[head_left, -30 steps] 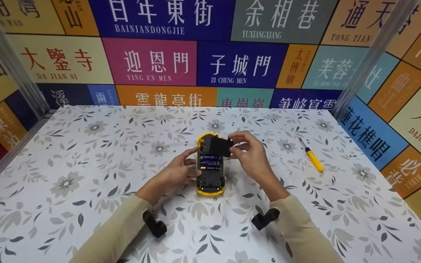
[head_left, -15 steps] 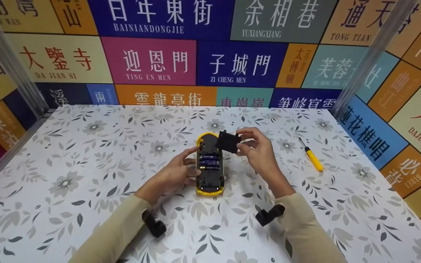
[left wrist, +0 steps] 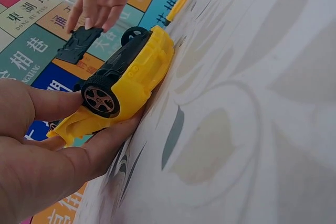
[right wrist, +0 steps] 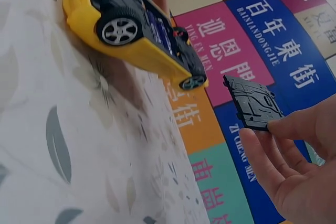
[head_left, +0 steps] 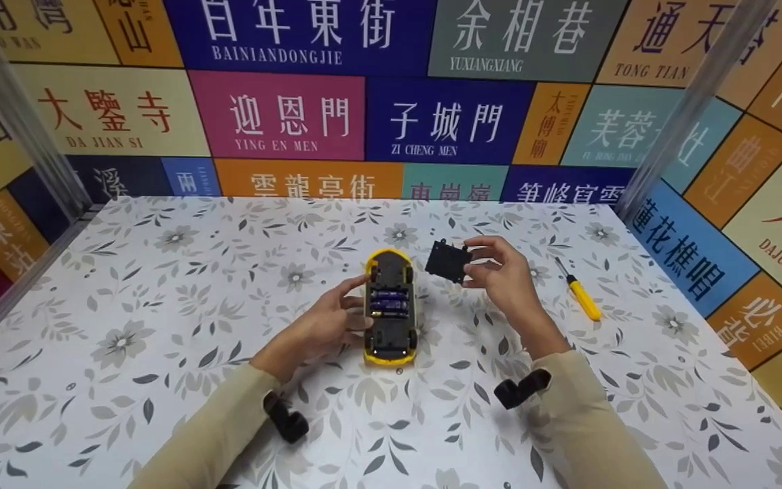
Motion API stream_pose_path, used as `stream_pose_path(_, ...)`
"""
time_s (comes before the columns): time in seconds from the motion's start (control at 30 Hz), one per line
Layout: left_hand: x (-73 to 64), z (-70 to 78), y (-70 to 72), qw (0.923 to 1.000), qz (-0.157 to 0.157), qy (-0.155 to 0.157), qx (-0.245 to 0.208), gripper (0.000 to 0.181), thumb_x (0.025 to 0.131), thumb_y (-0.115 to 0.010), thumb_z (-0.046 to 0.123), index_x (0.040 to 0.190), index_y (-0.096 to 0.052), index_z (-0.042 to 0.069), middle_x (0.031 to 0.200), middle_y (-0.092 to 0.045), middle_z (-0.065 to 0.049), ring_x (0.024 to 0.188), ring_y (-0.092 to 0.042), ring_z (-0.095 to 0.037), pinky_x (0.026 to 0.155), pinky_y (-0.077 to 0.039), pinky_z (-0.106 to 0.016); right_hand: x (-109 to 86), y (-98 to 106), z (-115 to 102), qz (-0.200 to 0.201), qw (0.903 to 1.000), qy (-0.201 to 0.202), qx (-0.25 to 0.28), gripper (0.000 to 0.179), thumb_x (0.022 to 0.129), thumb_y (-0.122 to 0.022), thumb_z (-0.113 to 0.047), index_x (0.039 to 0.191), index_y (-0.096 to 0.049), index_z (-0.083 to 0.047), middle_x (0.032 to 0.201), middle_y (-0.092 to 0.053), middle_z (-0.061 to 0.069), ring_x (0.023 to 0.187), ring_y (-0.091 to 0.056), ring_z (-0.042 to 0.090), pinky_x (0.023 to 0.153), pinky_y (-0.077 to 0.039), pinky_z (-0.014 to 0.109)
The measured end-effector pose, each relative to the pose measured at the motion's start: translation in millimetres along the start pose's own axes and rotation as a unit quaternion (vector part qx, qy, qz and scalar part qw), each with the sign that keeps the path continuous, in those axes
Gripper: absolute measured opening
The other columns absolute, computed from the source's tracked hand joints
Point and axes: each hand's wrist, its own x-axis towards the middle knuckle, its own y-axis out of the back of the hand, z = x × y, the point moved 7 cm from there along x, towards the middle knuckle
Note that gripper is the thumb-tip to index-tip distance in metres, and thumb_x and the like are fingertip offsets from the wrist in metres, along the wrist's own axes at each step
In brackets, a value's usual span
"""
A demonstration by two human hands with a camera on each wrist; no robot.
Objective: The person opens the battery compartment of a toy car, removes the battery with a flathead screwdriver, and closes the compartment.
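Observation:
A yellow toy car lies upside down on the flowered tablecloth, its black underside facing up. Several blue batteries sit in the uncovered compartment in its middle. My left hand grips the car along its left side; in the left wrist view, thumb and fingers hold it close to a black wheel. To the right of the car, my right hand pinches a flat black battery cover by its edge. The right wrist view shows the moulded grooves on the cover's face, held apart from the car.
A screwdriver with a yellow handle lies on the tablecloth to the right of my right hand. Behind the table stands a wall of coloured panels with printed characters. Transparent posts rise at both back corners.
My right hand has carried the battery cover from over the car out to the right, uncovering more of the underside. My left hand and the car have stayed in place.

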Motion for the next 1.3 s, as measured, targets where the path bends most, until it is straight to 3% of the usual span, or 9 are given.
stream_pose_path(0.47, -1.3, 1.0, 0.8, 1.0, -0.001, -0.004, 0.002, 0.087, 0.088, -0.052, -0.017, 0.159, -0.024, 0.024, 0.143, -0.048, -0.021, 0.115, -0.062, -0.034, 0.095, -0.059, -0.046, 20.4, 22, 36, -0.021, 0.9912, -0.077, -0.105, 0.043, 0.094, -0.057, 0.003, 0.137, -0.056, -0.004, 0.116, -0.056, 0.01, 0.089, -0.06, 0.014, 0.077, -0.062, 0.027)
stream_pose_path(0.77, -0.8, 0.2, -0.5, 0.9999, -0.003, -0.005, 0.013, 0.085, 0.089, -0.053, -0.016, 0.159, -0.023, 0.021, 0.143, -0.047, -0.022, 0.112, -0.062, -0.031, 0.093, -0.059, -0.045, 28.7, 28, 50, -0.035, 0.9887, -0.113, -0.092, 0.046, 0.093, -0.056, 0.005, 0.139, -0.054, -0.002, 0.105, -0.055, 0.003, 0.083, -0.057, 0.012, 0.074, -0.061, 0.027)
stream_pose_path(1.0, -0.8, 0.4, -1.4, 0.9998, 0.0, -0.007, 0.019, 0.085, 0.089, -0.053, -0.016, 0.16, -0.023, 0.02, 0.143, -0.047, -0.023, 0.112, -0.061, -0.03, 0.095, -0.059, -0.045, 34.1, 31, 58, -0.039, 0.9844, -0.143, -0.095, 0.048, 0.095, -0.053, 0.003, 0.142, -0.052, -0.003, 0.113, -0.051, 0.007, 0.084, -0.057, 0.013, 0.073, -0.06, 0.024)
stream_pose_path(1.3, -2.2, 1.1, 1.9, 0.9995, 0.011, -0.006, 0.029, 0.084, 0.087, -0.054, -0.016, 0.158, -0.027, 0.021, 0.142, -0.048, -0.023, 0.114, -0.062, -0.032, 0.094, -0.059, -0.044, 37.7, 34, 66, -0.032, 0.9817, -0.147, -0.116, 0.048, 0.093, -0.055, 0.006, 0.14, -0.051, 0.002, 0.106, -0.051, 0.008, 0.075, -0.059, 0.01, 0.069, -0.06, 0.022)
